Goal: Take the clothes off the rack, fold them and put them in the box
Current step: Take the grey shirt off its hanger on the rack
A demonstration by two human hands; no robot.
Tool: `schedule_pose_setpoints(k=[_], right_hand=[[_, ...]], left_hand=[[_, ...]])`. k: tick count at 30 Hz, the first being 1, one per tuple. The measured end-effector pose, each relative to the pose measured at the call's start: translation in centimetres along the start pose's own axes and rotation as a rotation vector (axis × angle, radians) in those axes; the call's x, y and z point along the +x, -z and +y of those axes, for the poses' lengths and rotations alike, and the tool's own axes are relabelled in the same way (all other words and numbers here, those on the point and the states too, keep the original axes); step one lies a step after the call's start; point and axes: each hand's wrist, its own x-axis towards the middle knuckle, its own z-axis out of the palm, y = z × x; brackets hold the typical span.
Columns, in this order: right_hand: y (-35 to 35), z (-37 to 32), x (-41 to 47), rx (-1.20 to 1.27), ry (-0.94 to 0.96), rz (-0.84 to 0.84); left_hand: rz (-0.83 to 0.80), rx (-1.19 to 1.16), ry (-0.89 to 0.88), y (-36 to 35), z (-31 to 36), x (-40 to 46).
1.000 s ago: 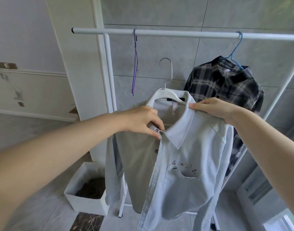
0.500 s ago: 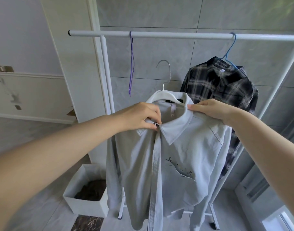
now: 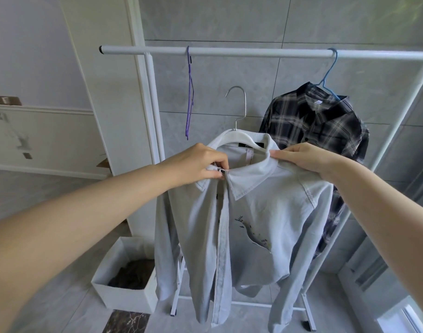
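Shirt collar pinched by both hands.

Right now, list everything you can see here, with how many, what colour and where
rack: one, white, against the tiled wall
light shirt: one, pale blue-grey, on a hanger held off the rail, in front of the rack
white hanger: one, white with a metal hook, inside the light shirt's collar
plaid shirt: one, black and white, hanging at the right of the rail
blue hanger: one, blue, on the rail, carrying the plaid shirt
purple hanger: one, purple, bare, at the left of the rail
box: one, white, on the floor at lower left, dark clothing inside
left hand: pinches the shirt front by the collar button
right hand: grips the collar at the shoulder
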Motion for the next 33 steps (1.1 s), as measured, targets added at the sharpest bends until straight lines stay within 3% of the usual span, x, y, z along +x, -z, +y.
schedule_pose_setpoints(k=[18,33], right_hand=[[0.30,0.68,0.04,0.046,-0.032,-0.006],[-0.50,-0.19,-0.36,0.032,-0.023,0.011]], left_hand=[[0.077,0.019,0.078,-0.31,0.62,0.26],[-0.107,0.217,-0.001,0.14,0.20,0.38]])
